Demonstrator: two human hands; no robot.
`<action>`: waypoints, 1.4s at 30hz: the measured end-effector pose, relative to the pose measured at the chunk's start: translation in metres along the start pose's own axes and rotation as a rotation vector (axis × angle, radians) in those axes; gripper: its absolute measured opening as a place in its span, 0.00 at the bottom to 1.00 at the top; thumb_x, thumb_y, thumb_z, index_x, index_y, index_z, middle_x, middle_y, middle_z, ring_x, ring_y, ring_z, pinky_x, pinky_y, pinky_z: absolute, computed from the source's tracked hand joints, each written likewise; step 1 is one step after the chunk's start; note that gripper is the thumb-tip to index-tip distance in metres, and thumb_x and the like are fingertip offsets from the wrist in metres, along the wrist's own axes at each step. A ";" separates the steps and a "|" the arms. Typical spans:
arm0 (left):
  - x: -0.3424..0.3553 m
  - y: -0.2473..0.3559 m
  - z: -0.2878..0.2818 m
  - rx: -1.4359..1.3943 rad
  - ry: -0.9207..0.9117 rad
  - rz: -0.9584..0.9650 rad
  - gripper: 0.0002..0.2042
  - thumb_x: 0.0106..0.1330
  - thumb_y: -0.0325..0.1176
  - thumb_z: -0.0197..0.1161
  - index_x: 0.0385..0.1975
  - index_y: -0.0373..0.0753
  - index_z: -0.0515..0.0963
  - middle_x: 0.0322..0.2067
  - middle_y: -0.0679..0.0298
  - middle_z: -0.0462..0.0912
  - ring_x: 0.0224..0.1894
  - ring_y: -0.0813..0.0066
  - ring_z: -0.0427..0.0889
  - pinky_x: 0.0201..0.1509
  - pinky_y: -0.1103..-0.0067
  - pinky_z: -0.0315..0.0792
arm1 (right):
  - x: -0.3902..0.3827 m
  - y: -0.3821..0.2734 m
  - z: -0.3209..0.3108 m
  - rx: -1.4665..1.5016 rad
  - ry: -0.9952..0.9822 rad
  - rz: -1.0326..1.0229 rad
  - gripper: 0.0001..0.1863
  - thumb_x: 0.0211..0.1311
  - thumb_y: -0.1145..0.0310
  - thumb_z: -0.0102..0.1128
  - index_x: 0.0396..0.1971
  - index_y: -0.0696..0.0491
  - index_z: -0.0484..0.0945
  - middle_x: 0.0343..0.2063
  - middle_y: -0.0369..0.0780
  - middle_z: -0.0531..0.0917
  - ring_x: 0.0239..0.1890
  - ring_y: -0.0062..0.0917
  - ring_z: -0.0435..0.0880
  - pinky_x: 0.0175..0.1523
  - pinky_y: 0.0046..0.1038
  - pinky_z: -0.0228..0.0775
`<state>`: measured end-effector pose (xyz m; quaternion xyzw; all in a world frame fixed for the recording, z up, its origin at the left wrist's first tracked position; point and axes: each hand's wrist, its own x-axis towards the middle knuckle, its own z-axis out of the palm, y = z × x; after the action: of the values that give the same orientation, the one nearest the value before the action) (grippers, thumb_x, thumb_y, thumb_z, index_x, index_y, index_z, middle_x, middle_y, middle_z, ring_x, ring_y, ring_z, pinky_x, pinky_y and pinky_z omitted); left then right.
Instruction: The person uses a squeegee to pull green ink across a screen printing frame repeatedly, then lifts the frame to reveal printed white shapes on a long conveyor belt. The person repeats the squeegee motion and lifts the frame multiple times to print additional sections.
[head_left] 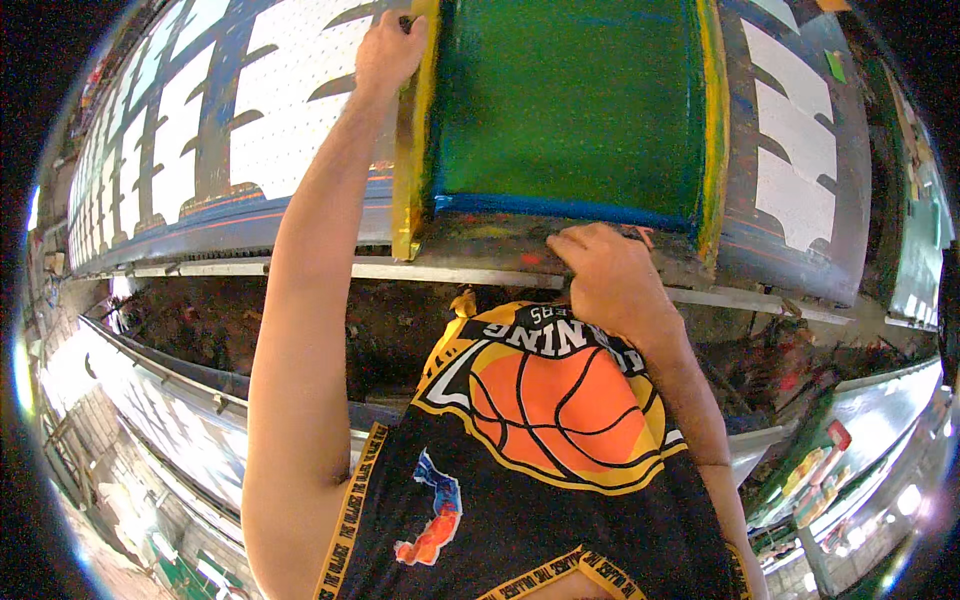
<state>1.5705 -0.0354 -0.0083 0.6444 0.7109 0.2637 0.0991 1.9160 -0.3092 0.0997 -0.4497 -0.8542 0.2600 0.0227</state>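
Green-mesh screen frame (570, 110) w/ yellow side rails is laid flat on long table (820, 278), upper ctr. L hand (392, 52) is placed at far end of L rail, arm extended fwd, fingers curled; grip can't be confirmed. R hand (607, 265) is held at frame's near end, elbow bent, wrist angled inward, fingers half-curled; contact can't be told. White cut pieces (290, 100) are spread on both sides of frame.
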 end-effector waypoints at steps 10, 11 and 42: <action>0.003 -0.013 0.022 -0.012 0.171 0.071 0.19 0.83 0.47 0.50 0.48 0.36 0.79 0.40 0.36 0.87 0.42 0.29 0.85 0.46 0.42 0.78 | 0.022 -0.007 -0.001 -0.096 0.047 0.255 0.27 0.49 0.79 0.66 0.53 0.51 0.89 0.52 0.42 0.91 0.55 0.39 0.90 0.59 0.41 0.83; 0.003 -0.016 0.025 -0.035 0.198 0.094 0.19 0.83 0.47 0.50 0.47 0.36 0.79 0.39 0.37 0.87 0.41 0.29 0.85 0.45 0.42 0.78 | 0.021 -0.010 -0.008 -0.095 0.021 0.288 0.27 0.48 0.79 0.66 0.53 0.51 0.89 0.52 0.43 0.92 0.55 0.40 0.90 0.59 0.41 0.83; 0.011 -0.014 0.012 -0.129 -0.005 -0.043 0.24 0.80 0.52 0.53 0.52 0.35 0.82 0.47 0.39 0.88 0.53 0.35 0.86 0.60 0.48 0.77 | 0.108 0.033 -0.011 -0.266 0.151 0.417 0.26 0.51 0.79 0.66 0.53 0.47 0.89 0.50 0.41 0.91 0.52 0.41 0.90 0.56 0.43 0.85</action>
<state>1.5626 -0.0225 -0.0234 0.6219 0.7058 0.3053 0.1479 1.8797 -0.2052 0.0725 -0.6333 -0.7655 0.1103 -0.0272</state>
